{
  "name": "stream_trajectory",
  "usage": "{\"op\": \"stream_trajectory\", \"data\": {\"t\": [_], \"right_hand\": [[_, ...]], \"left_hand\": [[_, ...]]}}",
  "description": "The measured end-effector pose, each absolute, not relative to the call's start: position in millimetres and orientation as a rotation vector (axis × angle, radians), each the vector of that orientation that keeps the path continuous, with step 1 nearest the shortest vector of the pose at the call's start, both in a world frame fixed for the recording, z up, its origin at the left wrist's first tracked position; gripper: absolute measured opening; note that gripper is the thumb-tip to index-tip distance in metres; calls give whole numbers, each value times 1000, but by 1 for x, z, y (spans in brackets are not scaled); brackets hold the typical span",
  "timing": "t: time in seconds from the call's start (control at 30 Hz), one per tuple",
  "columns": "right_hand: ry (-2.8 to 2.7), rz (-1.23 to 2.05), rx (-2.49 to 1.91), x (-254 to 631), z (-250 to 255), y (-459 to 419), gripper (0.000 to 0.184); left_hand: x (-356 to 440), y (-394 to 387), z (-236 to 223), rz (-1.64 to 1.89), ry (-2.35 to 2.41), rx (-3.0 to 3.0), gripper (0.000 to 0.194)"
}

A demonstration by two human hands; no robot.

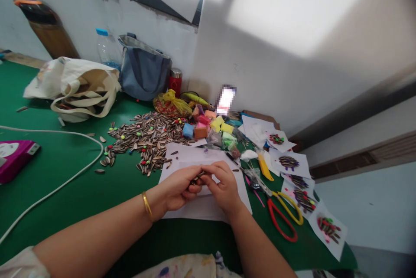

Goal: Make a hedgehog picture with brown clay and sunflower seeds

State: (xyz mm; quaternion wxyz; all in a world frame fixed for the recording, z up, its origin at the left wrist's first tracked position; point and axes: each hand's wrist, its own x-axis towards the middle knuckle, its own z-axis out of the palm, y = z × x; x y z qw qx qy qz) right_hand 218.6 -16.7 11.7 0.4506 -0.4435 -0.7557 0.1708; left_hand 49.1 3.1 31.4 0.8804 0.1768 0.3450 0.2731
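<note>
My left hand (180, 189), with a gold bangle at the wrist, is closed around a few striped sunflower seeds (196, 178). Fingers of my right hand (225, 186) pinch at the same small cluster, meeting the left fingertips; what exactly lies between them is partly hidden. Both hands are above a stack of white paper (208, 208). A few loose seeds lie on that paper. Left of it spreads a large heap of sunflower seeds (152, 132), mixed with small red, green and yellow pieces.
Coloured clay blocks (200, 132) lie behind the paper. Scissors (282, 215) with red and yellow handles are at right, beside paper cards bearing seed figures (329, 228). A white cable (74, 173) crosses the green table at left. Bags, including a blue one (143, 70), stand behind.
</note>
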Motion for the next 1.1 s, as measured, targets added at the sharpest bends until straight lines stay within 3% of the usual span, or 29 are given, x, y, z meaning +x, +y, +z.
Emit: {"op": "stream_trajectory", "data": {"t": [0.3, 0.63, 1.1], "right_hand": [[-1880, 398, -1128, 220, 16, -18, 7], [-2042, 512, -1387, 260, 9, -3, 10], [-2228, 465, -1436, 249, 7, -7, 16]], "left_hand": [[49, 7, 31, 586, 739, 392, 22], [29, 36, 38, 913, 774, 266, 20], [28, 43, 26, 937, 792, 212, 21]]}}
